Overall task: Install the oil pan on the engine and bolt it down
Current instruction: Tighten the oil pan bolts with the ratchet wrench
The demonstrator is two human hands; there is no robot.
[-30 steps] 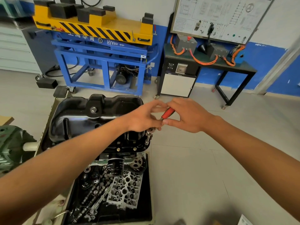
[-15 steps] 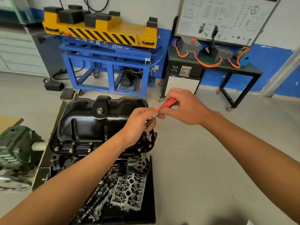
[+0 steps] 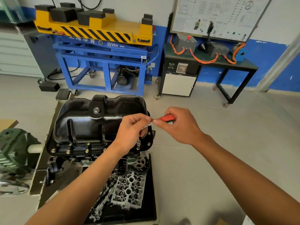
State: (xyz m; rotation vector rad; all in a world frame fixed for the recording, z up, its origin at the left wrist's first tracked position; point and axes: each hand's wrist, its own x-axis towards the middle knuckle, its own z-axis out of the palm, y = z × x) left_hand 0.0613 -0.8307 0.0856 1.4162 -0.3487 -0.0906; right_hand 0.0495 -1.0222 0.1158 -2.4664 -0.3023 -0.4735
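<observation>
Glossy black stamped-metal oil pan (image 3: 84, 127) is seated sump-up on the dark engine block (image 3: 76, 157), its flange lying flat against the block. Small silver bolts (image 3: 86, 150) stand along the near flange edge (how far driven cannot be told). A red-handled ratchet wrench (image 3: 167, 118) is tilted above the pan's right end, its chrome socket (image 3: 138, 145) upright at the near-right corner of the flange.
</observation>
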